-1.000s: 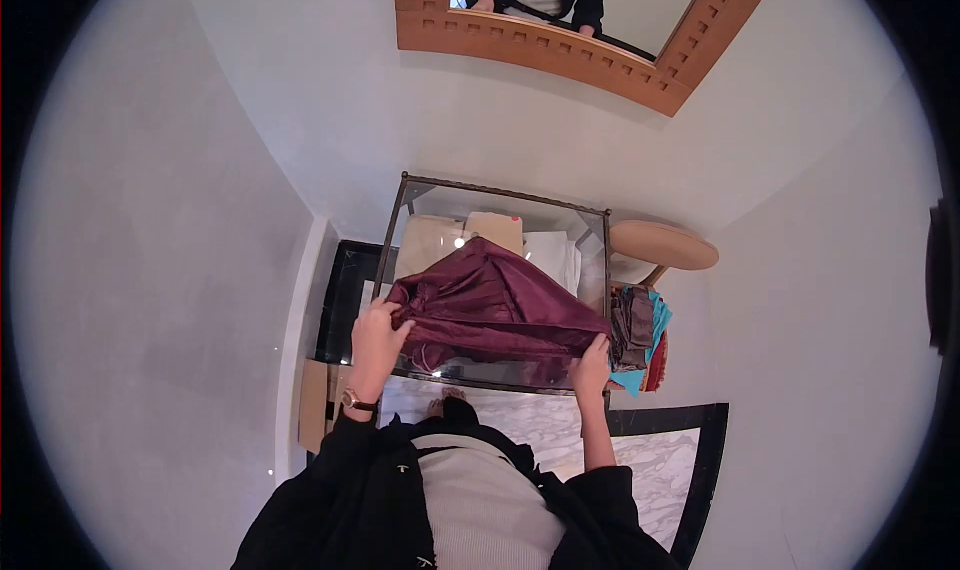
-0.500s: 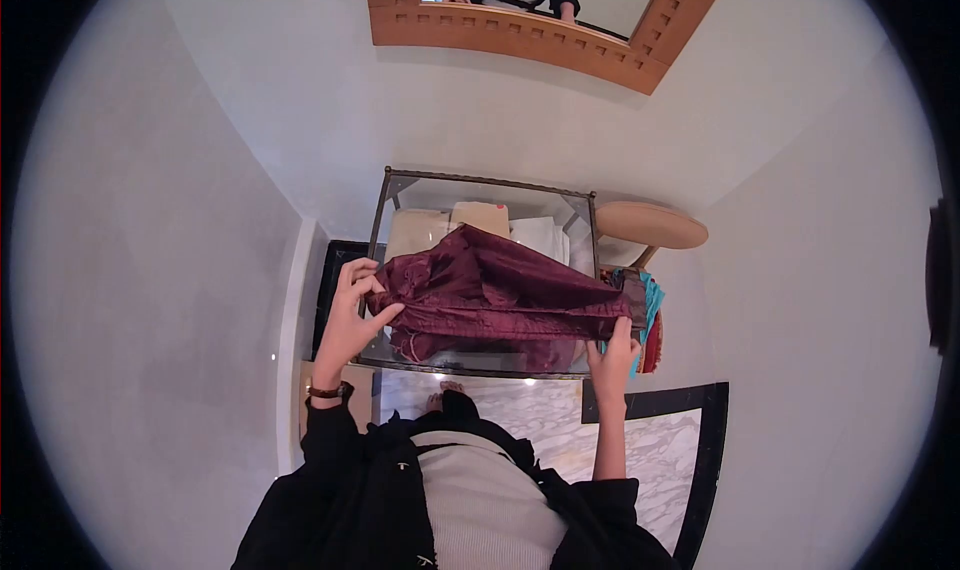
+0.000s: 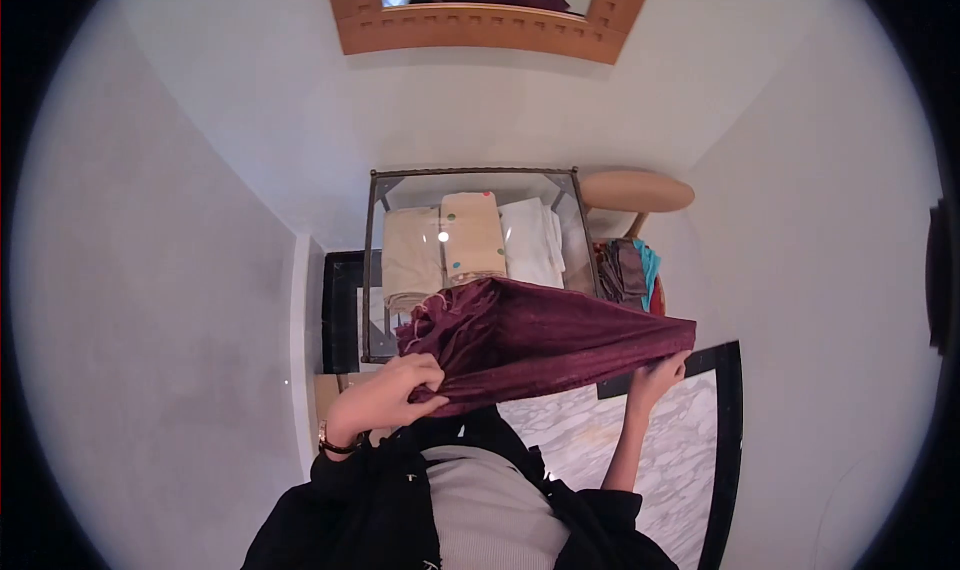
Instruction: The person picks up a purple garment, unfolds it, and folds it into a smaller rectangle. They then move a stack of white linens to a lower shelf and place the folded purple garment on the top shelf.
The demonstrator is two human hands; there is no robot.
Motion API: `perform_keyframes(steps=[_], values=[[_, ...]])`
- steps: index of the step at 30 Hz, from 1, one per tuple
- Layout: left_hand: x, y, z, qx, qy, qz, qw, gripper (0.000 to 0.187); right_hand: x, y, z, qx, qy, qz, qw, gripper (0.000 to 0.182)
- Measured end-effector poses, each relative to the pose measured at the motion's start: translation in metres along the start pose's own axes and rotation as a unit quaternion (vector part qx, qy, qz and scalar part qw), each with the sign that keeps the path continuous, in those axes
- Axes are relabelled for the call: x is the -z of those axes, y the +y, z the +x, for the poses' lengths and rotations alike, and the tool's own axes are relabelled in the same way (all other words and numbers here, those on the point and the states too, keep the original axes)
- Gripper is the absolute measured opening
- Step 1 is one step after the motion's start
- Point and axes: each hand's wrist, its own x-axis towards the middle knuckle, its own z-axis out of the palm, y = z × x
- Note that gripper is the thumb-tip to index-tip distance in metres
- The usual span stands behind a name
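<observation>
A shiny burgundy cloth [image 3: 560,345] with loose threads at its bunched left end is stretched between my two hands. My left hand [image 3: 400,385] is closed on its near left corner. My right hand [image 3: 660,375] pinches the right end, with the fingers partly behind the fabric. The cloth hangs over the near part of the glass-topped table [image 3: 372,270] and hides its front edge. Beyond it, a beige folded cloth [image 3: 410,250], a dotted cream one [image 3: 470,235] and a white one [image 3: 530,245] show, seemingly through the glass.
A round-topped wooden stool or chair [image 3: 640,190] stands right of the table. Beside it are piled brown fabric [image 3: 622,270] and turquoise fabric [image 3: 648,262]. A wood-framed mirror [image 3: 480,28] hangs on the wall ahead. Walls rise at both sides, and the floor is marble [image 3: 650,450] with a black border.
Both hands have drawn the burgundy cloth back toward my body, with its right end shifted rightward. More of the folded cloths at the table now shows.
</observation>
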Motion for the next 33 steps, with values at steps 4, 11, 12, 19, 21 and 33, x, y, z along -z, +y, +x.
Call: perform_keyframes(steps=[4,11,12,19,21,33], values=[[-0.016,0.006,0.005,-0.034,-0.089,-0.02,0.995,0.021,0.035,0.042,-0.041,-0.031,0.051,-0.033,0.998,0.081],[-0.059,0.039,0.009,-0.085,-0.089,-0.097,0.988,0.023,0.08,0.117,-0.063,-0.113,0.211,0.126,0.963,0.105],[-0.06,0.041,0.007,-0.09,-0.059,-0.061,0.992,0.023,0.084,0.113,-0.059,-0.11,0.219,0.151,0.958,0.108],[-0.065,0.032,-0.021,-0.016,0.139,0.114,0.984,0.025,0.09,0.094,-0.035,-0.017,0.193,0.063,0.979,0.112],[-0.074,0.037,-0.033,-0.006,0.133,0.075,0.988,0.027,0.094,0.092,-0.028,0.047,0.188,-0.021,0.981,0.107],[-0.156,0.076,-0.042,-0.011,0.188,-0.056,0.98,0.025,0.187,0.175,-0.031,0.142,0.031,-0.161,0.976,0.044]])
